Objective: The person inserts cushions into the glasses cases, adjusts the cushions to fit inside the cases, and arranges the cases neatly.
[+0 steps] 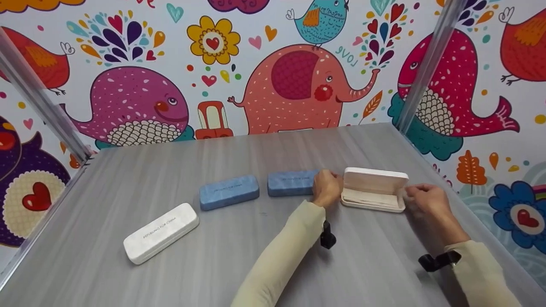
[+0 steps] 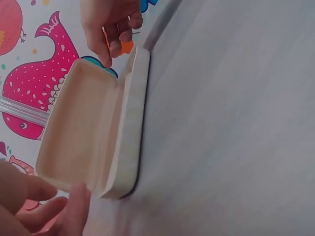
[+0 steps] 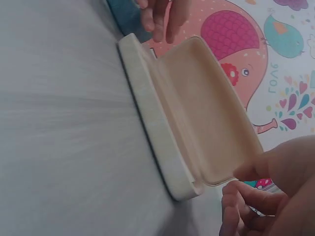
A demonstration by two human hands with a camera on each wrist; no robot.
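Observation:
An eyeglass case (image 1: pixel 374 189), white outside and cream inside, stands on the table with its lid raised. A pale folded piece (image 1: pixel 367 198) lies in its base. My left hand (image 1: pixel 328 187) is at the case's left end, thumb and fingers apart beside the lid in the left wrist view. At the opposite end is my right hand (image 1: pixel 431 200), its fingers loosely bent. In the right wrist view its fingertips (image 3: pixel 243 172) come up to the lid's corner; whether they touch it I cannot tell. Neither hand grips the case.
Left of my left hand lies a closed blue case (image 1: pixel 290 183), partly behind that hand. Another blue case (image 1: pixel 229 192) and a closed white case (image 1: pixel 161 233) lie further left on the grey table (image 1: pixel 204 273). Clear posts (image 1: pixel 428 68) stand at the back corners before a patterned wall.

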